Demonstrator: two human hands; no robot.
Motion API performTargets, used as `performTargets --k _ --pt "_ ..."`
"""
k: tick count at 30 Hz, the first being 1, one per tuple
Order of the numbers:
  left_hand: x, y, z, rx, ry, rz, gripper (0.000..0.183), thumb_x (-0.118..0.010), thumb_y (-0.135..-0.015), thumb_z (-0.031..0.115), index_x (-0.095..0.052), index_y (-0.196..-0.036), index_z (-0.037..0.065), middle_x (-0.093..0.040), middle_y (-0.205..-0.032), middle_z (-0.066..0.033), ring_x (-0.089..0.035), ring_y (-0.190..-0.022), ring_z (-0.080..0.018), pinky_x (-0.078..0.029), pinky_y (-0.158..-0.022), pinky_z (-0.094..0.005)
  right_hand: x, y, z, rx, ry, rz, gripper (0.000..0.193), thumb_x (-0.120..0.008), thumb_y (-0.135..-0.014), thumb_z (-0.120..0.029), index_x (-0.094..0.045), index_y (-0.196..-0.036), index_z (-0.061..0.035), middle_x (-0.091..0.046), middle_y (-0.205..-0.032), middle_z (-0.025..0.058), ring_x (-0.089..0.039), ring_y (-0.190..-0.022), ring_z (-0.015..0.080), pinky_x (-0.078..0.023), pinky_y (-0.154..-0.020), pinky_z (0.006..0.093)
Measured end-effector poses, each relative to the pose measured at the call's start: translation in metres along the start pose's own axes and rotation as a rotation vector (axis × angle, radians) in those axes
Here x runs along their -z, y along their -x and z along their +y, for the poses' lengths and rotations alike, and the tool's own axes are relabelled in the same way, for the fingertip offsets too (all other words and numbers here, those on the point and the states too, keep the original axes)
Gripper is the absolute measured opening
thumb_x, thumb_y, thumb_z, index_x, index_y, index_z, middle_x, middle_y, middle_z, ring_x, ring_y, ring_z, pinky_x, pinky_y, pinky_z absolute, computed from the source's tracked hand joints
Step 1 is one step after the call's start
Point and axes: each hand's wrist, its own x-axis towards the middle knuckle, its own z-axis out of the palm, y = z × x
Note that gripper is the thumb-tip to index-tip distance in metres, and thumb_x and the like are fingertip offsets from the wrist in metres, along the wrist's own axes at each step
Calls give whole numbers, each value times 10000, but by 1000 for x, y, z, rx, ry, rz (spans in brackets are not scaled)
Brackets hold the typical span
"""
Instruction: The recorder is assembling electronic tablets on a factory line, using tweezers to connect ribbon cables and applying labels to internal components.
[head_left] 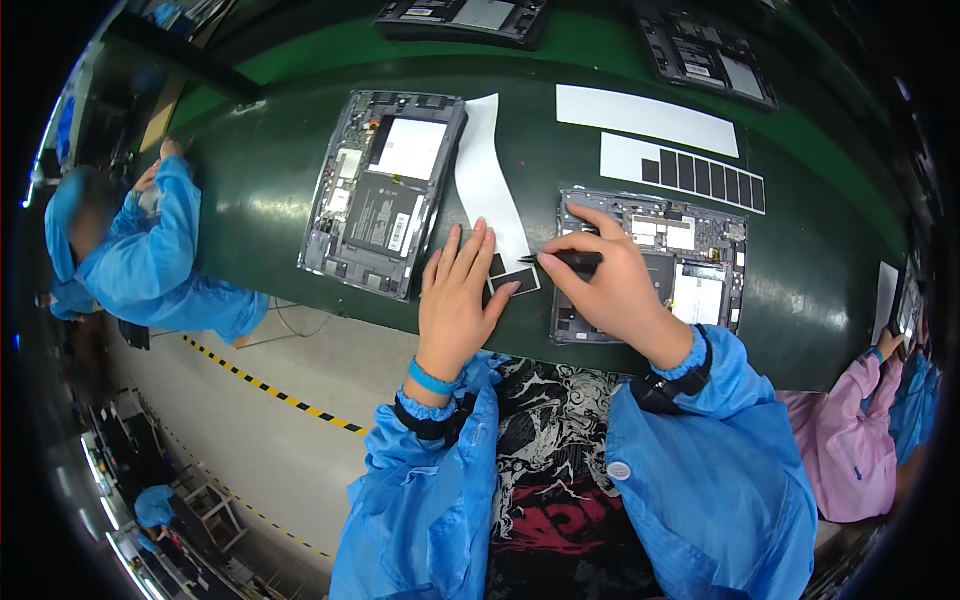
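Left hand (pixel 457 295) lay palm down, fingers extended, thumb on black rectangle (pixel 520 281), apparently steadying white strip (pixel 488 165). Right hand (pixel 622 285) pinched black pointed tool (pixel 580 260), tip at strip's lower end, presumably for precision. Strip lay between two opened devices (pixel 380 205).

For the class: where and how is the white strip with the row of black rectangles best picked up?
Probably pinch the white strip by its bare left end, coming from the left: that flat end carries no black rectangles, while a plain white strip and an opened device flank its long sides.
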Motion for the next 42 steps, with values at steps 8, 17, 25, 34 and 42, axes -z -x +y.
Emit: performTargets --k 8,17,25,34,42 --pt "-7 6 -4 -19 79 139 483 -777 -746 278 -655 -1156 56 -580 -1283 -118 -516 -1217 -334 -412 -1006 -472 -25 -2 3 39 183 63 146 -728 -777 -224 -746 -870 -113 -486 -1322 255 -404 -1248 438 -286 -1061 488" --pt "-10 6 -5 -63 22 145 440 -745 -781 294 -657 -1123 32 -574 -1282 -141 -514 -1216 -341 -414 -994 -487 -29 -4 4 66 195 43 171 -709 -787 -219 -754 -890 -91 -544 -1300 223 -509 -1198 337 -259 -1095 467" --pt "-9 6 -4 -69 1 141 441 -742 -781 287 -651 -1130 34 -574 -1277 -135 -523 -1202 -337 -418 -993 -480 -21 -3 4 38 -52 12 150 -694 -814 -161 -743 -909 -56 -658 -1144 177 -624 -1056 257 -297 -1080 447" --pt "18 -6 28 -63 63 85 349 -732 -750 127 -625 -1070 39 -579 -1154 -136 -529 -1149 -332 -386 -991 -477 81 26 36 -355 -512 267 221 -640 -891 -69 -665 -1082 40 -697 -947 148 -690 -860 190 -529 -720 265" --pt "-1 -45 78 -452 276 -184 418 -687 -798 202 -601 -1177 50 -548 -1311 -95 -489 -1252 -258 -404 -1007 -435 81 14 55 -401 -619 152 212 -624 -918 -95 -650 -1068 52 -693 -907 134 -690 -839 190 -552 -725 258"
